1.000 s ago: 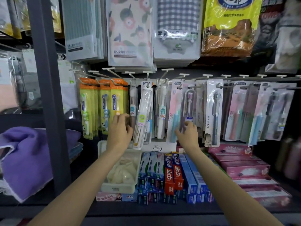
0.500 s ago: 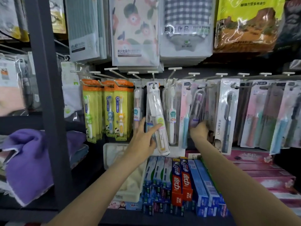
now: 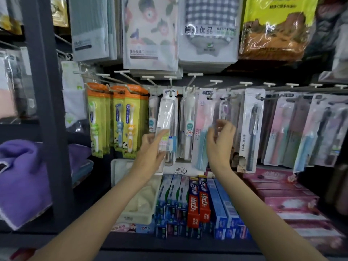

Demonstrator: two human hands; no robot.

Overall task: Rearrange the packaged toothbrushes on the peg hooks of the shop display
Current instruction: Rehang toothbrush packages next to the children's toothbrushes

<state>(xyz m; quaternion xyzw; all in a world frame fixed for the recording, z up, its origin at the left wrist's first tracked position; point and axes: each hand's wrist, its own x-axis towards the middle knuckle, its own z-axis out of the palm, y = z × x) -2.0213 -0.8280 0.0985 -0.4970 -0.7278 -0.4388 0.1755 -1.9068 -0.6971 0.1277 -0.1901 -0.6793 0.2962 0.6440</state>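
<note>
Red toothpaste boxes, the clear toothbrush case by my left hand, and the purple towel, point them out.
red toothpaste boxes [image 3: 199, 201]: head view, front face of the two red cartons.
clear toothbrush case [image 3: 166, 112]: head view, upper body below its hook.
purple towel [image 3: 20, 178]: head view, middle of the folded cloth.

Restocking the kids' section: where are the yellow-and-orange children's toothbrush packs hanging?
In the head view, the yellow-and-orange packs hang at the left end of the peg row, just right of the dark shelf post and left of the left hand.
</note>
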